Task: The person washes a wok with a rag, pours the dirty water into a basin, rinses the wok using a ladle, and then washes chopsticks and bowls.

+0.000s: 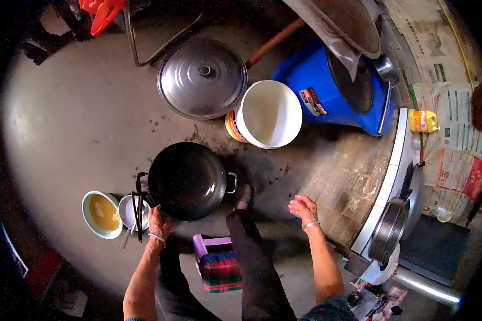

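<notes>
My left hand [159, 225] is at the lower left edge of a black wok [187, 179] on the floor. Its fingertips are close to the rim; I cannot make out whether they grip it. Just left of that hand, dark sticks [140, 216] lie across a small white bowl [127, 213]. Farther left, a pale green bowl [103, 216] contains yellowish liquid. My right hand [304, 209] is held in the air right of the wok, fingers partly spread and holding nothing. Each wrist wears a bracelet.
Beyond the wok are a metal lid [202, 80], a white bucket [268, 115] and a blue barrel [305, 88] with a metal ladle [388, 80] at its side. A purple stool [211, 243] with a plaid cover stands near my legs. At right, a tiled ledge [383, 198] holds a dark pan [389, 230].
</notes>
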Demonstrator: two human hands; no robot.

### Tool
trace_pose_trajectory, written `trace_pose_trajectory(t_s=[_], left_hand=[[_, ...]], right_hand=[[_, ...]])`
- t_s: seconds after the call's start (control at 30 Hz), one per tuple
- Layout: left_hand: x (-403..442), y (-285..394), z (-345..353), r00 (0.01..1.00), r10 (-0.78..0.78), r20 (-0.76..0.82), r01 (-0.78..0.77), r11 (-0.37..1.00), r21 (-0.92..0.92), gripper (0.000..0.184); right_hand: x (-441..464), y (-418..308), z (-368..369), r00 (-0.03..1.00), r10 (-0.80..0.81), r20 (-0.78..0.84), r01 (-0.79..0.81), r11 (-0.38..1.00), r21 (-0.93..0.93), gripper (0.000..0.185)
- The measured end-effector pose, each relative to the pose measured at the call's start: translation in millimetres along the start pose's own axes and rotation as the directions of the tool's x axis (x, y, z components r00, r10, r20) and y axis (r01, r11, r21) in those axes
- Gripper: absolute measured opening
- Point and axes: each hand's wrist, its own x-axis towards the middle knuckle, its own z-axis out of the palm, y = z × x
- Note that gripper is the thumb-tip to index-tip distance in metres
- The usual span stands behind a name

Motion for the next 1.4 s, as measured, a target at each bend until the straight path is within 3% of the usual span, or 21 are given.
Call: trace_pose_trajectory(t_s=[0.03,0.13,0.3,0.33,0.4,0.47,0.5,0.53,0.6,0.67,0.73,0.8,0.83,0.87,0.97,1.07,1.1,1.17,1.27,1.33,1.4], left_hand=[[2,4,-8,0.984,-0.152,0.089,0.152,0.988,0.006,0.05],[-17,-9,-14,0.996,-0.067,-0.056,0.066,0.998,-0.012,0.045],[-24,40,-12,0.99,-0.139,0.022,0.137,0.988,0.075,0.042],[-24,44,-1,0.998,-0.058,-0.011,0.058,0.992,0.115,0.043],[-21,65,18,0.997,-0.075,0.029,0.069,0.981,0.179,0.045],[-16,98,30,0.998,-0.062,0.023,0.059,0.994,0.094,0.045],[-14,114,36,0.998,-0.056,0.022,0.056,0.998,-0.004,0.046],[-9,140,31,0.995,0.088,0.043,-0.091,0.993,0.078,0.045],[-3,182,34,0.981,-0.136,0.135,0.155,0.978,-0.137,0.045],[1,200,45,0.981,-0.131,0.142,0.147,0.983,-0.109,0.044],[6,203,59,0.981,-0.124,0.151,0.137,0.988,-0.076,0.043],[14,189,87,0.972,-0.151,0.181,0.193,0.952,-0.238,0.041],[24,216,91,0.957,-0.226,0.182,0.281,0.881,-0.38,0.039],[33,213,103,0.957,-0.226,0.182,0.28,0.884,-0.376,0.039],[75,231,145,0.921,-0.286,0.266,0.39,0.683,-0.617,0.041],[112,268,167,0.856,-0.353,0.379,0.518,0.573,-0.635,0.055],[123,265,176,0.882,-0.293,0.368,0.466,0.659,-0.591,0.061],[131,285,179,0.87,-0.314,0.381,0.492,0.612,-0.619,0.06],[146,309,191,0.858,-0.36,0.367,0.513,0.554,-0.655,0.061],[156,323,191,0.879,-0.364,0.309,0.464,0.5,-0.731,0.054],[181,285,224,0.852,-0.399,0.338,0.506,0.469,-0.724,0.043]], right_hand=[[-2,-4,-6,1.0,-0.013,0.011,0.013,0.999,0.048,0.029],[6,-13,-23,0.998,-0.065,0.018,0.064,0.997,0.031,0.032],[22,-32,-53,0.985,-0.164,0.046,0.164,0.986,-0.008,0.035],[22,-40,-58,0.979,-0.196,0.052,0.198,0.98,-0.038,0.034],[28,-51,-73,0.973,-0.221,0.059,0.224,0.974,-0.044,0.032],[47,-55,-105,0.792,-0.609,-0.043,0.567,0.76,-0.316,0.032],[57,-65,-122,0.759,-0.641,-0.114,0.575,0.743,-0.343,0.032],[66,-82,-140,0.721,-0.669,-0.18,0.579,0.724,-0.374,0.033],[90,-116,-169,0.65,-0.704,-0.286,0.63,0.71,-0.314,0.036],[126,-144,-202,0.509,-0.804,-0.308,0.658,0.594,-0.463,0.042],[157,-178,-219,0.44,-0.828,-0.347,0.623,0.56,-0.547,0.048],[167,-219,-216,0.337,-0.893,-0.299,0.616,0.449,-0.647,0.05],[179,-233,-217,0.316,-0.897,-0.309,0.547,0.438,-0.714,0.05],[192,-244,-218,0.291,-0.902,-0.319,0.468,0.425,-0.775,0.049],[219,-267,-220,0.349,-0.874,-0.339,0.381,0.463,-0.8,0.049],[236,-283,-229,0.461,-0.815,-0.349,0.301,0.514,-0.803,0.05],[239,-287,-235,0.464,-0.817,-0.342,0.296,0.507,-0.81,0.05],[252,-291,-240,0.42,-0.861,-0.288,0.25,0.414,-0.875,0.048],[281,-302,-254,0.375,-0.879,-0.295,0.298,0.415,-0.86,0.035],[292,-322,-260,0.68,-0.55,-0.485,0.315,0.817,-0.484,0.022],[249,-341,-242,0.72,-0.477,-0.503,0.356,0.877,-0.322,0.011]])
